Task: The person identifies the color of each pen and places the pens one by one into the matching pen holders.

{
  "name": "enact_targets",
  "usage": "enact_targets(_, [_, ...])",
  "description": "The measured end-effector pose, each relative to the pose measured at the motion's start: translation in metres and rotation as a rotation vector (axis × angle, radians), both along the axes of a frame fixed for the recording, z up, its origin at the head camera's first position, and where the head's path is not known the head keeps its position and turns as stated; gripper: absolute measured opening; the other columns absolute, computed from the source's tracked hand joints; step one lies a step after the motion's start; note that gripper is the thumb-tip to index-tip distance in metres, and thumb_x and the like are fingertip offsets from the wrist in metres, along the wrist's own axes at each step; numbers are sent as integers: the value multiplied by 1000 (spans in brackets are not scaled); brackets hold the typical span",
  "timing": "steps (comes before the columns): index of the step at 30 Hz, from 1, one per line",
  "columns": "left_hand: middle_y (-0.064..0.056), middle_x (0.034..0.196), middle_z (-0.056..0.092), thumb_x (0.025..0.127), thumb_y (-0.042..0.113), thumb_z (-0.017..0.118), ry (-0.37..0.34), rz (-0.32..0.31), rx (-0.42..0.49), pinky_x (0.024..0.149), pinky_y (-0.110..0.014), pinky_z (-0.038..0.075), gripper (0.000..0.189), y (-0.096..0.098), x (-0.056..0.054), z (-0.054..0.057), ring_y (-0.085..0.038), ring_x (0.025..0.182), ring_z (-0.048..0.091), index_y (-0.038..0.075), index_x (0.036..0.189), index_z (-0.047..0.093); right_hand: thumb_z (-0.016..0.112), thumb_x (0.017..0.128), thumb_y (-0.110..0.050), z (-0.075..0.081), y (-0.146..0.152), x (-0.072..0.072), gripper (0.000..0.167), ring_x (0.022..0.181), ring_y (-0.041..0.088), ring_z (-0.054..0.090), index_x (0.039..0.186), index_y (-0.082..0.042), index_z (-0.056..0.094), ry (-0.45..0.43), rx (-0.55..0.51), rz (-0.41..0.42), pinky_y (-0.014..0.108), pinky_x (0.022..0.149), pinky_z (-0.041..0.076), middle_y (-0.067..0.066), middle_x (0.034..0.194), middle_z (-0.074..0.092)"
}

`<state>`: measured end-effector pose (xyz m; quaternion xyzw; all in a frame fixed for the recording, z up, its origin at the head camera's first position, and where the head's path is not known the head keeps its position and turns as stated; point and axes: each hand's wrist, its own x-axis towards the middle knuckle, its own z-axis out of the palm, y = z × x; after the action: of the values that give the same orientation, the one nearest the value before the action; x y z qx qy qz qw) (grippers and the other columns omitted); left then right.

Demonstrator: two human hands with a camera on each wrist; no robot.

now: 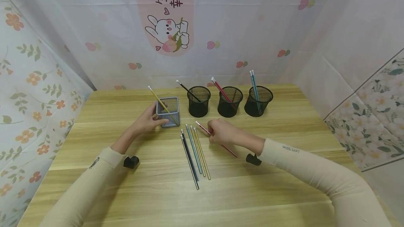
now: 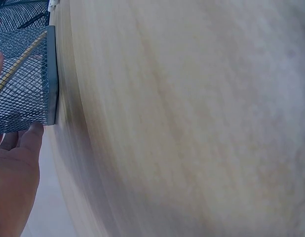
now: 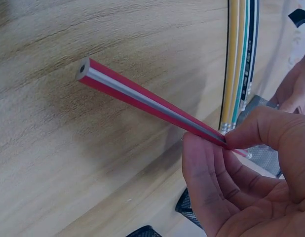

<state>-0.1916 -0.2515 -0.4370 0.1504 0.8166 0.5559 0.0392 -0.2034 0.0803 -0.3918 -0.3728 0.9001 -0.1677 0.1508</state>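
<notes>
My left hand (image 1: 146, 120) grips a grey square mesh pen holder (image 1: 178, 105) by its side, thumb across the front and the other fingers behind. A yellow pencil (image 1: 156, 96) leans inside it. The left wrist view shows fingers round the holder's mesh, near its flat base (image 2: 52, 79). My right hand (image 1: 222, 132) pinches a red pencil (image 3: 152, 105) with a silver stripe between thumb and fingers. Its white eraser end points toward the cups, its unsharpened end toward me. Left of that hand, black pencils (image 1: 189, 162), a blue pencil (image 1: 194, 150) and yellow pencils (image 1: 202, 154) lie side by side.
Three round black mesh cups stand in a row at the back: the left cup (image 1: 198, 109) holds a black pencil (image 1: 188, 91), the middle cup (image 1: 228, 110) red pencils (image 1: 222, 91), the right cup (image 1: 250, 109) blue pencils (image 1: 254, 87). A curtain (image 1: 221, 20) hangs behind the table.
</notes>
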Motion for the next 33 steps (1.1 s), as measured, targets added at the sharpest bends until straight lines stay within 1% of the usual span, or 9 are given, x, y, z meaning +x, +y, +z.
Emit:
enact_targets(5, [-27, 139, 46, 92, -1, 74, -3, 4, -3, 115, -54, 34, 58, 0, 0, 0, -42, 141, 36, -6, 139, 39, 72, 79, 0, 1, 2, -2, 13, 60, 11, 46, 82, -7, 62, 10, -26, 8, 21, 51, 37, -2, 69, 55])
enact_targets(9, [-28, 140, 46, 92, -1, 74, -5, 2, 0, 115, -54, 33, 59, 0, 0, -1, -42, 142, 35, -7, 139, 39, 70, 78, 1, 4, 3, -2, 12, 61, 11, 46, 83, -6, 62, 5, -33, 4, 22, 52, 37, -2, 68, 55])
enact_targets(12, [-27, 139, 46, 92, 0, 74, 0, 2, -2, 115, -54, 33, 58, 0, 0, -1, -42, 142, 35, -7, 138, 40, 70, 79, 1, 8, 4, -3, 11, 60, 12, 45, 84, -5, 62, -2, -35, -1, 22, 51, 37, -1, 68, 54])
enact_targets(17, [-27, 139, 46, 92, 1, 75, 7, 4, -8, 116, -54, 32, 57, -1, -1, -1, -42, 143, 33, -7, 137, 41, 71, 80, 1, 12, 5, -4, 12, 59, 13, 46, 84, -5, 62, 17, -40, -10, 23, 50, 38, -1, 68, 55])
enact_targets(22, [-27, 142, 44, 93, 0, 74, -2, 6, -9, 116, -55, 31, 58, -1, -1, -1, -43, 144, 31, -7, 138, 39, 71, 81, 1, 15, 5, -4, 11, 59, 13, 47, 86, -5, 62, 20, -33, -13, 24, 50, 39, -1, 68, 56])
enact_targets(28, [-27, 141, 45, 93, 1, 74, -7, 6, -13, 116, -54, 31, 58, -1, 0, 0, -42, 143, 32, -6, 139, 39, 74, 81, 0, 21, 5, -6, 14, 59, 14, 48, 82, -7, 61, 59, -48, -12, 26, 51, 39, -2, 66, 55])
enact_targets(33, [-27, 142, 45, 93, 1, 74, -4, 6, -14, 116, -55, 31, 58, 0, 1, 1, -43, 143, 32, -6, 139, 39, 71, 79, 0, 28, 7, -8, 11, 58, 14, 46, 81, -5, 61, 81, -70, -12, 27, 50, 39, -2, 65, 54])
